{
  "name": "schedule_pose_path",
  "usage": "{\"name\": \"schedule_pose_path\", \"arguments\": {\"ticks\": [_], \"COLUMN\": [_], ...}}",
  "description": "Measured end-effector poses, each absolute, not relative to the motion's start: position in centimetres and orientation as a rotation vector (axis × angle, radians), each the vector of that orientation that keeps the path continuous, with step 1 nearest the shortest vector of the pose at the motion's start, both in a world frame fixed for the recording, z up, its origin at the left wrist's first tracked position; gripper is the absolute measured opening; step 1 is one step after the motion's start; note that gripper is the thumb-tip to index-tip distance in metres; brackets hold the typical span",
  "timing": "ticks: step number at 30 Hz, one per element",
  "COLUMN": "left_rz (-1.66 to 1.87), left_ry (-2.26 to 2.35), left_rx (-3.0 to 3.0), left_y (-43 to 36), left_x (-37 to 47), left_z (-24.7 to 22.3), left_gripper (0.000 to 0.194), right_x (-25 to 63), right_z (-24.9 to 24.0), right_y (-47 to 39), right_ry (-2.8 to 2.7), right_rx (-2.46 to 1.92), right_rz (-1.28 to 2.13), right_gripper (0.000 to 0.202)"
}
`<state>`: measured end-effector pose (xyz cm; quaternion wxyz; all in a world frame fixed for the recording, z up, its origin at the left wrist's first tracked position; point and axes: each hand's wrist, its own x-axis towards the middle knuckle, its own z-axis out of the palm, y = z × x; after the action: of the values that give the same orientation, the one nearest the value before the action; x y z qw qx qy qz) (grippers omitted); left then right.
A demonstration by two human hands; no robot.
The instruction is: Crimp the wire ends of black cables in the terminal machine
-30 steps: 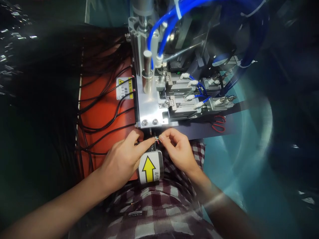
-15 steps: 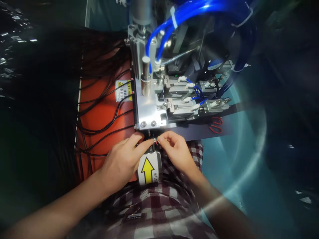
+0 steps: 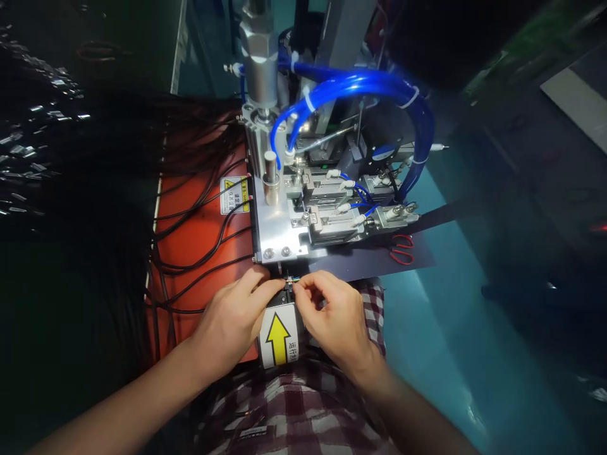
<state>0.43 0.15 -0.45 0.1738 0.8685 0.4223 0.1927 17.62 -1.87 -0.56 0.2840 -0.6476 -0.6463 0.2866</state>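
My left hand (image 3: 232, 309) is closed at the front edge of the machine, its thumb reaching toward the small fixture. What its fingers hold, if anything, is hidden. Opposite it, my right hand (image 3: 334, 309) pinches thin coloured wires (image 3: 294, 279) between thumb and forefinger. The fingertips of both hands nearly meet over a small dark slot (image 3: 287, 292). Just below this slot is a white label with a yellow arrow (image 3: 279, 335). Above the hands rises the metal pneumatic machine (image 3: 279, 230) with its cylinders.
Black cables (image 3: 213, 227) run across the orange surface (image 3: 190, 262) on the left. Blue air hoses (image 3: 360, 82) arch over the machine. Red-handled scissors (image 3: 402, 249) lie on the dark plate (image 3: 360, 265) to the right. A checked garment (image 3: 303, 404) covers the lap.
My right hand has shifted down and left, so its fingertips sit closer to the left thumb and the slot. The camera view has tilted, showing more of the machine's top.
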Motion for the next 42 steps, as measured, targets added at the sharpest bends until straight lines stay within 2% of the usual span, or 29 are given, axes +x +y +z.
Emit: {"name": "schedule_pose_path", "arguments": {"ticks": [7, 9, 12, 14, 22, 26, 36, 42], "left_rz": [0.544, 0.533, 0.534, 0.544, 0.602, 0.58, 0.584, 0.599], "left_ry": [1.207, 1.213, 1.21, 1.205, 1.213, 1.214, 1.215, 1.214], "left_rx": [2.458, 2.451, 2.432, 2.423, 2.441, 2.423, 2.424, 2.432], "left_y": [0.0, 0.0, 0.1, 0.1, -0.1, -0.1, -0.1, 0.0], "left_x": [0.4, 0.4, 0.4, 0.4, 0.4, 0.4, 0.3, 0.5], "left_z": [-0.5, -0.5, -0.4, -0.3, -0.4, -0.4, -0.5, -0.4], "left_gripper": [0.027, 0.027, 0.026, 0.026, 0.027, 0.026, 0.027, 0.026], "right_x": [17.6, 17.7, 17.9, 18.3, 17.9, 16.7, 16.3, 16.6], "right_z": [-1.1, -1.5, -2.3, -2.7, -2.5, -2.7, -2.7, -2.4], "right_y": [-1.6, -1.4, -0.9, -0.7, -0.5, -0.4, -0.5, -0.9], "right_ry": [-1.838, -1.678, -1.271, -1.124, -1.351, -1.287, -1.074, -1.362], "right_rx": [-1.623, -1.628, -1.568, -1.519, -1.635, -1.644, -1.479, -1.67], "right_rz": [0.586, 0.801, 1.309, 1.475, 1.176, 1.085, 1.225, 1.043], "right_gripper": [0.017, 0.018, 0.019, 0.02, 0.021, 0.019, 0.015, 0.02]}}
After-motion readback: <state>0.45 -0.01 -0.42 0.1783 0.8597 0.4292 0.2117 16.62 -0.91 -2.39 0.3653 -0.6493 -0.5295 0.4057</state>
